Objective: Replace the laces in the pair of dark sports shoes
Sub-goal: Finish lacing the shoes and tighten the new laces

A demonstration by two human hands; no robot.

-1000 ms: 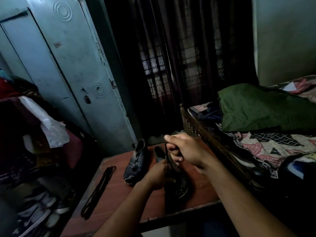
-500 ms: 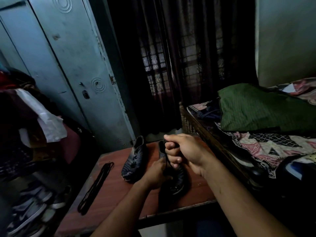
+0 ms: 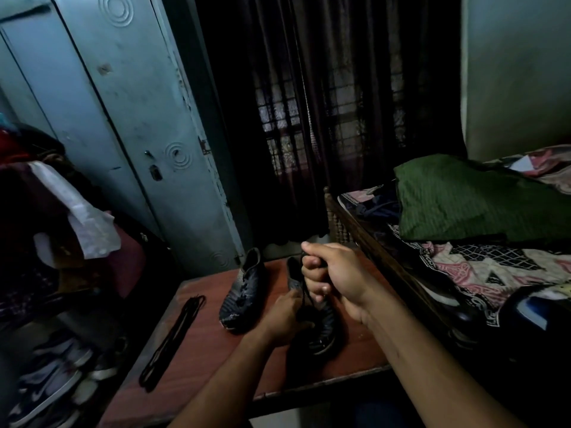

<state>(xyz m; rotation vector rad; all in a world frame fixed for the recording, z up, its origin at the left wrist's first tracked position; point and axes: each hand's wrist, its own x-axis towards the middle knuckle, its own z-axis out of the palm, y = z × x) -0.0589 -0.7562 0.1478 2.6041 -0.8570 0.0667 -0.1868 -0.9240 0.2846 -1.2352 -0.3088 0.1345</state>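
The right shoe [image 3: 321, 329] lies on the reddish-brown worktop [image 3: 197, 350], its toe toward the near edge, partly hidden by both hands. The left hand [image 3: 285, 316] rests on its upper, fingers [image 3: 292, 296] curled down onto the lacing area; what exactly they grip is too dark to tell. A dark lace [image 3: 306, 291] rises from the shoe, taut, into the right hand [image 3: 332, 274], which is raised above the shoe with its fingers [image 3: 315, 270] clenched round the lace in a fist.

Just to the left stands the other shoe [image 3: 244, 291], also on the worktop, toe toward the camera, close beside the first but apart from it. Its open mouth shows dark, with nothing to make out inside. Farther left, near the worktop's left edge, a bunch of dark laces [image 3: 173, 338] lies stretched out lengthwise, well apart from both shoes.

Below the worktop at the left, a low rack [image 3: 18, 378] holds several sneakers [image 3: 46, 390] with pale soles. Above it, clothes [image 3: 77, 217] are heaped. Behind stands a pale blue metal cupboard [image 3: 123, 118], its doors closed. A dark curtain [image 3: 324, 118] hangs at the back. At the right, a bed [image 3: 364, 236] carries a green cloth [image 3: 463, 199] and a patterned sheet [image 3: 494, 267].
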